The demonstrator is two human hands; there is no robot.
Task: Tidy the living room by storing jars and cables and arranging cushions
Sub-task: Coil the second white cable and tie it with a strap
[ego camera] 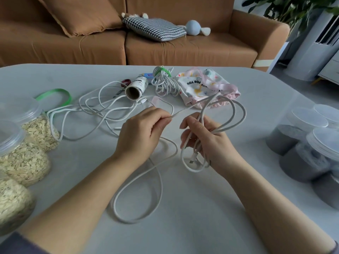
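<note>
Jars stood in two groups. Well left of the left fingers were three clear plastic jars of pale oat flakes [34,132], each under a clear screw lid. Well right of the right fingers were several clear plastic jars of dark grey granular material [302,164], lids on; whether a clear box enclosed them could not be told. Beyond the right fingertips lay a white-and-pink printed fabric pouch [200,87]. Its only legible print read "FOR YOU", inverted to the camera. Beyond the left fingertips lay a printed cardboard tube [137,87], label too small to read.

The left hand [141,132] pinched a long white round cable [193,169] between thumb and curled fingers. The right hand [207,142] gripped several gathered loops of that cable, fingers curled round them, a connector hanging below the palm. Slack lay on the grey table [183,208] beneath and behind both hands. Just left of the pouch lay a second white cable coil bound with a green tie [165,82].
</note>
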